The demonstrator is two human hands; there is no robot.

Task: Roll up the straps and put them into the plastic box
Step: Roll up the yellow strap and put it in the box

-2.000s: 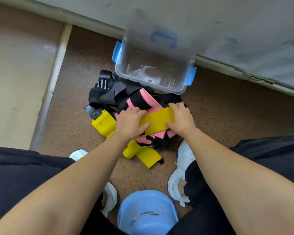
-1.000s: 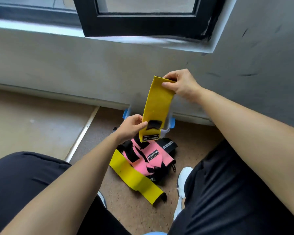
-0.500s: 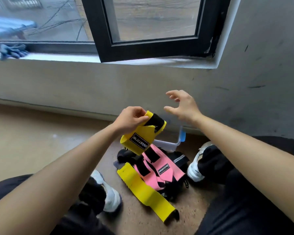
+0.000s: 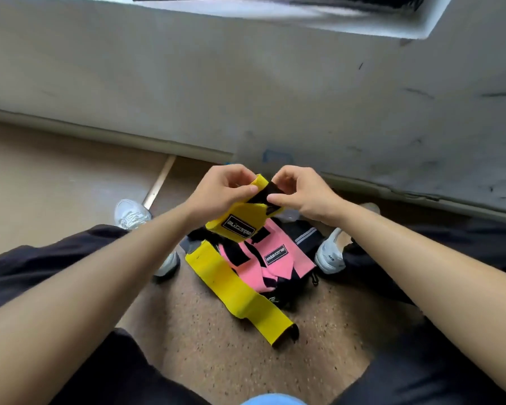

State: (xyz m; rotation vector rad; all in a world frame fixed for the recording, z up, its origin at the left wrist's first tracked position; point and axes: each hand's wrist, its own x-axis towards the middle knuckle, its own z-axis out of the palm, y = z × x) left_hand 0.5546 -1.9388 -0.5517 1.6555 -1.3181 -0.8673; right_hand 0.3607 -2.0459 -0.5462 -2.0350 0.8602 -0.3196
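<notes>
A folded yellow strap point(image 4: 240, 220) with a black label and a black hook patch hangs in the air above the pile. My left hand point(image 4: 221, 190) grips its left upper edge. My right hand point(image 4: 297, 190) pinches the black patch at its upper right. Below lie a second yellow strap point(image 4: 234, 290) stretched flat on the floor, pink straps point(image 4: 270, 258) and black straps point(image 4: 303, 235). The plastic box is almost wholly hidden behind my hands; only a clear sliver point(image 4: 288, 214) shows under my right hand.
I squat on a speckled brown floor point(image 4: 231, 355) close to a grey wall point(image 4: 246, 92). White shoes point(image 4: 329, 255) flank the pile on both sides. A blue rim point(image 4: 272, 400) shows at the bottom edge. Beige flooring point(image 4: 56, 176) lies to the left.
The strap was lifted from the pile, held out long, then folded. My right hand, open half a second ago, now pinches its black patch. The view has tipped down.
</notes>
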